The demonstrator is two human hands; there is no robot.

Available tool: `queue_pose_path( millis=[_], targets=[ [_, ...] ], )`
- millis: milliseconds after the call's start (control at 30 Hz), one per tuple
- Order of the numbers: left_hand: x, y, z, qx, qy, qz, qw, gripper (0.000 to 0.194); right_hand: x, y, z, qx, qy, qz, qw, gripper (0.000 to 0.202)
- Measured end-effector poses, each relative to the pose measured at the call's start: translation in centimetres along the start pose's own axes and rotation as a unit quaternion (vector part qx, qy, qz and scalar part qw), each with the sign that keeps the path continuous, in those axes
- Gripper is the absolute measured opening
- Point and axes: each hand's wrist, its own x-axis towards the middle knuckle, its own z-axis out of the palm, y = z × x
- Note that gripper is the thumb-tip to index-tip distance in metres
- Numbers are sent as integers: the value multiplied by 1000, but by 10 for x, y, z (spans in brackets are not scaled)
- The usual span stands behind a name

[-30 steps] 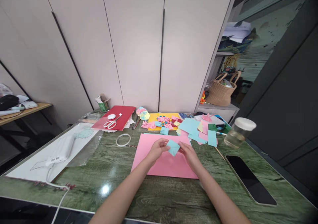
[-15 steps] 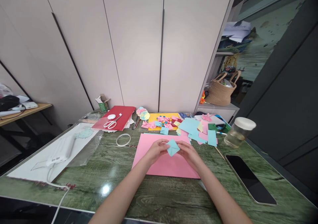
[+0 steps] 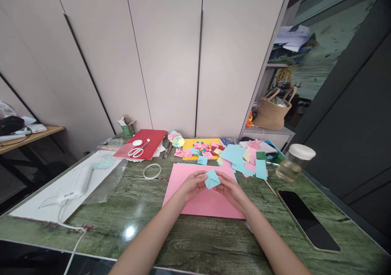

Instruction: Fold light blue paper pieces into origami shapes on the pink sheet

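Between both hands is a small folded piece of light blue paper (image 3: 212, 179), held up over a large pink sheet (image 3: 201, 205). My left hand (image 3: 194, 184) pinches its left edge with thumb and fingers. On the opposite edge, my right hand (image 3: 228, 187) grips it the same way, its fingers partly behind the paper. Crease lines and a flap show on the face toward me. Beyond the pink sheet lie several small folded pink and blue paper pieces (image 3: 202, 160) on and around a yellow sheet (image 3: 187, 144).
Loose coloured paper (image 3: 233, 155) lies at the back right, near a lidded jar (image 3: 288, 167) and a phone (image 3: 308, 220). White scissors (image 3: 136, 151) rest on a red folder (image 3: 149, 136). A tape roll (image 3: 152, 171) and a white power bank (image 3: 76, 183) with cable are leftward.
The folded blue paper has turned and tilted slightly between my fingers. Both hands stay in nearly the same place over the pink sheet.
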Motion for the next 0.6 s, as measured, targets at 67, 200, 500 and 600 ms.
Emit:
queue_pose_path(
  millis=[67,200,500,600],
  targets=[
    [0,0,0,6,8,0,1000,31,1,2,-1,4,-3,-3,1000,30],
    [5,-3,-3,54,59,32,996,32,4,7,-6,-40,9,-24,999,29],
    [6,-3,0,143,98,109,979,31,13,17,-19,-209,81,-116,968,30],
    [3,0,2,92,47,61,993,32,13,16,-21,-210,95,-120,966,28]
  ],
)
